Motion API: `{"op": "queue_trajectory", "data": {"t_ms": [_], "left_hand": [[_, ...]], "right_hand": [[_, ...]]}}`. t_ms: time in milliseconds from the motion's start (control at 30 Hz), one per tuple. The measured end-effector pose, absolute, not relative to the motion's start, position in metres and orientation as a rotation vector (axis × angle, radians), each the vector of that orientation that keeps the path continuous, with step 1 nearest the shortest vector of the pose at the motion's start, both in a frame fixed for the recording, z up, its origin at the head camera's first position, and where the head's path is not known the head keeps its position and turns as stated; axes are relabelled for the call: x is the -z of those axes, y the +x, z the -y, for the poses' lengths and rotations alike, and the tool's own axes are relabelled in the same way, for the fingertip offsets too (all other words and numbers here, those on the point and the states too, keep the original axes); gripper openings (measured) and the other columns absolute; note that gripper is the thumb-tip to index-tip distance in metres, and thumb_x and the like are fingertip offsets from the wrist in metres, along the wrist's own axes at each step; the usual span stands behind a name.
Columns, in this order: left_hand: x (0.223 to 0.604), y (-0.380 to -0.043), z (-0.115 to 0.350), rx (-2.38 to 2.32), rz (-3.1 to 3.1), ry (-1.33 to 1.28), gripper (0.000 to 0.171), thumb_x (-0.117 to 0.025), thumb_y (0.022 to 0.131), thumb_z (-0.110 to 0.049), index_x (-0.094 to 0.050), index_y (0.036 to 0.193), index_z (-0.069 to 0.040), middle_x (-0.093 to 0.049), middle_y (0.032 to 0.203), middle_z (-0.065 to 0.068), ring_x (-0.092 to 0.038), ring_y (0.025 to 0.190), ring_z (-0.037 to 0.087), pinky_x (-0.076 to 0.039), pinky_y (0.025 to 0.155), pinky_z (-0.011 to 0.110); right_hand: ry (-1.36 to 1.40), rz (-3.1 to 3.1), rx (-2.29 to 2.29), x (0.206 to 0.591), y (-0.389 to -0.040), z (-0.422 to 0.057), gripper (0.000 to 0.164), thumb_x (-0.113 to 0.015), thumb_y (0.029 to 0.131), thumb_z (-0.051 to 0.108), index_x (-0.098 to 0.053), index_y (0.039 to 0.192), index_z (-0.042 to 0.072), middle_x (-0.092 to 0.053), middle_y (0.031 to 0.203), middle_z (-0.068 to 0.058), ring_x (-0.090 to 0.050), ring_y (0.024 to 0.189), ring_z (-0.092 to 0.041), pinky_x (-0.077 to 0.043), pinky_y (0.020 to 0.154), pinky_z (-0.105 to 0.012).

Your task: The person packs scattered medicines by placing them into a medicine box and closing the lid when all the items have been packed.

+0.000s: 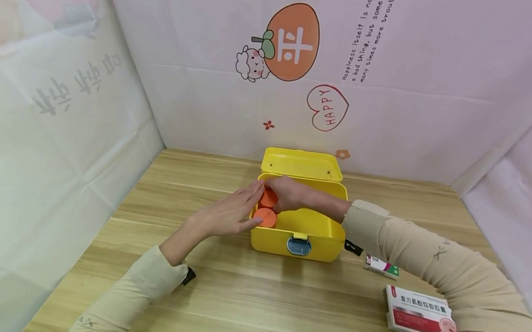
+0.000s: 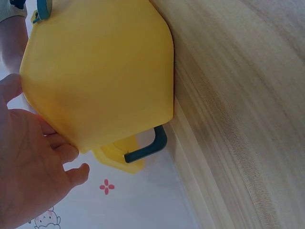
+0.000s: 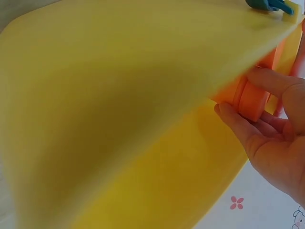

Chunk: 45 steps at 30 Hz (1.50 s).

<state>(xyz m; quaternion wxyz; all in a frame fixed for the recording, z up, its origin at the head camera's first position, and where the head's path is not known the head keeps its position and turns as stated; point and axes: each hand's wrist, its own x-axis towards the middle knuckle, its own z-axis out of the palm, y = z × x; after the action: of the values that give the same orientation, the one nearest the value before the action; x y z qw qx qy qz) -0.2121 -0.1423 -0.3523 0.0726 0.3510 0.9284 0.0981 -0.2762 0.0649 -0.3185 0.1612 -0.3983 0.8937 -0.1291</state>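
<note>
A yellow storage box [image 1: 269, 240] stands on the wooden table with its lid [image 1: 302, 163] tipped back. Two orange round-capped containers stand side by side at its left end. My right hand [image 1: 289, 193] reaches inside and grips the farther orange container [image 1: 270, 199]; in the right wrist view, thumb and fingers hold this orange container [image 3: 251, 101] near its cap. The nearer orange container [image 1: 265, 217] sits beside it. My left hand [image 1: 230, 211] lies along the box's left rim with fingers extended, its thumb over the nearer cap. Below the caps, both containers are mostly hidden.
A blue latch [image 1: 299, 246] is on the box front, and a dark green handle [image 2: 155, 145] hangs at the back. Right of the box lie a small medicine box [image 1: 381, 266] and a larger white-and-red medicine box [image 1: 420, 311]. A printed cloth [image 1: 206, 104] rises behind the table.
</note>
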Motion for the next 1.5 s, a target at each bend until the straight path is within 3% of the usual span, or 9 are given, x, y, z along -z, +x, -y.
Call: {"op": "queue_trajectory", "data": {"t_ms": [200,500,1100,1500], "left_hand": [[0.352,-0.211,0.14,-0.321,-2.784,1.047,0.082,-0.029,0.104,-0.059,-0.004,0.159,-0.005,0.004,0.169,0.007,0.001,0.157,0.019,-0.013,0.128,0.044],[0.353,-0.212,0.144,-0.347,-2.784,1.042,0.082,-0.032,0.104,-0.058,-0.003,0.159,-0.004,0.005,0.169,0.009,0.001,0.157,0.022,-0.014,0.127,0.046],[0.354,-0.213,0.146,-0.355,-2.789,1.065,0.081,-0.033,0.104,-0.057,-0.007,0.159,-0.003,0.002,0.169,0.01,0.0,0.157,0.023,-0.015,0.127,0.043],[0.352,-0.211,0.141,-0.356,-2.784,1.095,0.081,-0.033,0.104,-0.056,-0.008,0.159,-0.002,0.002,0.169,0.011,-0.001,0.157,0.025,-0.015,0.127,0.045]], "right_hand": [[-1.174,-2.533,0.383,0.318,-0.278,-0.068,0.065,-0.081,0.082,0.009,-0.051,0.139,0.002,-0.065,0.121,-0.009,-0.058,0.1,-0.021,-0.054,0.095,-0.03],[-1.037,-2.538,0.425,0.3,-0.278,-0.084,0.061,-0.075,0.087,0.008,-0.047,0.141,-0.001,-0.064,0.132,-0.019,-0.065,0.119,-0.03,-0.055,0.099,-0.039],[-0.998,-2.609,0.776,0.28,-0.248,-0.141,0.047,-0.07,0.09,0.004,-0.054,0.133,-0.003,-0.066,0.125,-0.022,-0.066,0.115,-0.036,-0.059,0.092,-0.042],[-1.008,-2.674,0.91,0.271,-0.211,-0.179,0.043,-0.071,0.089,0.001,-0.058,0.129,-0.001,-0.068,0.12,-0.014,-0.068,0.112,-0.031,-0.058,0.092,-0.041]]}}
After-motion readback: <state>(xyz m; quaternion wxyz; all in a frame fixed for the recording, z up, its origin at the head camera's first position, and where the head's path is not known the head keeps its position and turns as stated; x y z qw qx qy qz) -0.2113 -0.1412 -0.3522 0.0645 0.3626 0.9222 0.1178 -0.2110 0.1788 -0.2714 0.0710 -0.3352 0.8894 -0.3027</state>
